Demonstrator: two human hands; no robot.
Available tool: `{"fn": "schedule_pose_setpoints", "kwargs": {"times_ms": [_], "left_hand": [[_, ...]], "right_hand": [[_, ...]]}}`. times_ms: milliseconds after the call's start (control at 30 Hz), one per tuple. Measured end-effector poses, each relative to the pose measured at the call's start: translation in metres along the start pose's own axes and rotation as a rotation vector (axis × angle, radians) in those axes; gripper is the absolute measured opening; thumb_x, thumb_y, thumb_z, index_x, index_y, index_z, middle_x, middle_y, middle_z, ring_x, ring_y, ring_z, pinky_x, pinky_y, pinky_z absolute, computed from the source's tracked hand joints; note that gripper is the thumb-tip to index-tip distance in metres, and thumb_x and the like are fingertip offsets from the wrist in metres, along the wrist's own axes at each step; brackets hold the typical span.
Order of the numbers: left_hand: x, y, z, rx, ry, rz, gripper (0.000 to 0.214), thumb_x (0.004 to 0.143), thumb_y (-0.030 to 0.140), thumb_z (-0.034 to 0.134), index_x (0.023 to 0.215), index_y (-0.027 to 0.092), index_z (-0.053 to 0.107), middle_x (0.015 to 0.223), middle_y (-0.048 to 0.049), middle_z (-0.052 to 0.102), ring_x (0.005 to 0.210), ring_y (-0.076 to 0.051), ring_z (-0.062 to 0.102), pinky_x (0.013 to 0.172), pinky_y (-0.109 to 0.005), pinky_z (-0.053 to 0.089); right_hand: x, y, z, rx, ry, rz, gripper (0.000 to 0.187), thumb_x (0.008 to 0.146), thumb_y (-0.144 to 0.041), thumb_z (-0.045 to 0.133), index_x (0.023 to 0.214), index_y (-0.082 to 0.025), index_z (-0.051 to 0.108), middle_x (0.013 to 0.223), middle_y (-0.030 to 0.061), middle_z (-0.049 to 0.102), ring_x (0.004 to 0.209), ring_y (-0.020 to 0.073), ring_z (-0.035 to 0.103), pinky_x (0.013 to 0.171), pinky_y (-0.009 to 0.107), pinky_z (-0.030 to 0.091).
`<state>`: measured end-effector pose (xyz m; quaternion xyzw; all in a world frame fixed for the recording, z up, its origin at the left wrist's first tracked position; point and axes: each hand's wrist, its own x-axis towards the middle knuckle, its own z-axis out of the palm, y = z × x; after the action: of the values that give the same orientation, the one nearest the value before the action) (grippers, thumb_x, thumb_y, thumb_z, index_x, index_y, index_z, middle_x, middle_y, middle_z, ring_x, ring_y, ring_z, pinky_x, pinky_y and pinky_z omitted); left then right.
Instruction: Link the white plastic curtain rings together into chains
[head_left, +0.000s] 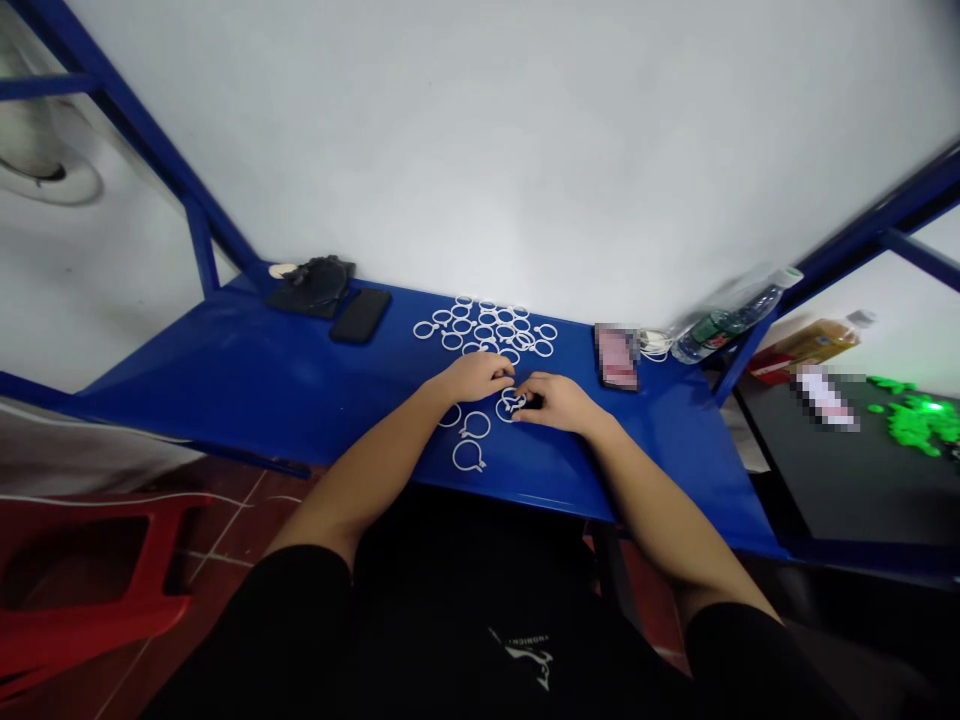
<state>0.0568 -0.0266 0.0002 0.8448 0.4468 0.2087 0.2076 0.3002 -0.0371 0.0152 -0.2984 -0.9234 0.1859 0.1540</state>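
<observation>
On the blue table [300,395] my right hand [559,402] has its thumb and fingers closed at the edge of a white plastic ring [498,408] with a small tab; another ring seems to overlap it. Just left of it, my left hand [476,378] rests with curled fingers near the rings, and what its fingertips hold, if anything, is hidden. Beyond both hands lies a spread of several similar white rings [504,317]. Closer to my body are a few more, among them a front ring [478,467], one partly covered by my left forearm.
A dark phone [361,315] and a black plastic bag [315,287] lie at left. To the right are a pixelated phone [616,358], a white cable [655,345] and a clear bottle [731,320]. Blue frame bars flank the table; a red stool [161,570] stands lower left.
</observation>
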Motion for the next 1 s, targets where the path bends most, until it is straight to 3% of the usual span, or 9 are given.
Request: {"fn": "schedule_pose_setpoints", "kwargs": {"times_ms": [100, 200, 367, 467, 600, 800, 1000], "left_hand": [[0.001, -0.001, 0.000, -0.028, 0.038, 0.026, 0.019, 0.095, 0.031, 0.062, 0.102, 0.021, 0.077, 0.089, -0.0024, 0.077, 0.081, -0.017, 0.069, 0.074, -0.030, 0.048], [0.000, 0.005, -0.003, -0.083, 0.138, 0.074, 0.023, 0.099, 0.033, 0.057, 0.104, 0.021, 0.077, 0.096, -0.0037, 0.078, 0.085, -0.017, 0.070, 0.078, -0.031, 0.050], [-0.005, 0.017, -0.009, -0.110, 0.303, 0.118, 0.025, 0.097, 0.037, 0.061, 0.109, 0.020, 0.076, 0.098, -0.0050, 0.076, 0.072, -0.013, 0.063, 0.074, -0.030, 0.053], [-0.005, 0.020, -0.008, -0.060, 0.327, 0.172, 0.022, 0.094, 0.038, 0.066, 0.106, 0.023, 0.078, 0.099, -0.0048, 0.076, 0.074, -0.013, 0.064, 0.073, -0.030, 0.054], [-0.002, 0.020, -0.003, 0.005, 0.330, 0.223, 0.022, 0.099, 0.034, 0.059, 0.099, 0.026, 0.079, 0.096, -0.0042, 0.077, 0.084, -0.015, 0.068, 0.078, -0.031, 0.055], [-0.002, 0.021, -0.002, 0.034, 0.365, 0.271, 0.020, 0.098, 0.028, 0.059, 0.092, 0.023, 0.076, 0.090, -0.0030, 0.077, 0.080, -0.014, 0.068, 0.077, -0.029, 0.054], [0.000, 0.019, 0.003, 0.035, 0.429, 0.337, 0.018, 0.098, 0.028, 0.061, 0.090, 0.021, 0.075, 0.088, -0.0022, 0.076, 0.074, -0.012, 0.067, 0.070, -0.026, 0.051]], "right_hand": [[0.001, 0.001, 0.002, -0.022, 0.010, -0.025, 0.015, 0.097, -0.037, 0.073, 0.101, -0.023, 0.076, 0.091, 0.0035, 0.072, 0.084, 0.0180, 0.067, 0.073, 0.028, 0.047], [0.002, -0.001, 0.003, -0.033, 0.055, -0.037, 0.015, 0.102, -0.030, 0.064, 0.096, -0.023, 0.075, 0.093, 0.0046, 0.073, 0.083, 0.0178, 0.067, 0.073, 0.028, 0.047], [0.001, -0.003, 0.003, -0.016, 0.260, 0.076, 0.019, 0.103, -0.035, 0.061, 0.096, -0.022, 0.072, 0.087, 0.0046, 0.073, 0.078, 0.0191, 0.066, 0.071, 0.030, 0.046], [0.001, -0.002, 0.003, -0.008, 0.336, 0.092, 0.022, 0.105, -0.036, 0.056, 0.096, -0.023, 0.071, 0.089, 0.0058, 0.074, 0.079, 0.0203, 0.067, 0.072, 0.031, 0.047], [0.001, -0.003, 0.002, -0.018, 0.298, 0.043, 0.024, 0.106, -0.032, 0.050, 0.096, -0.022, 0.070, 0.090, 0.0065, 0.074, 0.080, 0.0203, 0.067, 0.072, 0.031, 0.048], [0.000, -0.001, 0.003, 0.022, 0.419, 0.079, 0.020, 0.099, -0.036, 0.064, 0.086, -0.022, 0.069, 0.082, 0.0043, 0.073, 0.074, 0.0191, 0.067, 0.068, 0.031, 0.049], [0.000, 0.001, 0.007, 0.083, 0.519, 0.045, 0.016, 0.098, -0.036, 0.067, 0.106, -0.022, 0.071, 0.087, 0.0037, 0.075, 0.070, 0.0172, 0.067, 0.065, 0.029, 0.052]]}}
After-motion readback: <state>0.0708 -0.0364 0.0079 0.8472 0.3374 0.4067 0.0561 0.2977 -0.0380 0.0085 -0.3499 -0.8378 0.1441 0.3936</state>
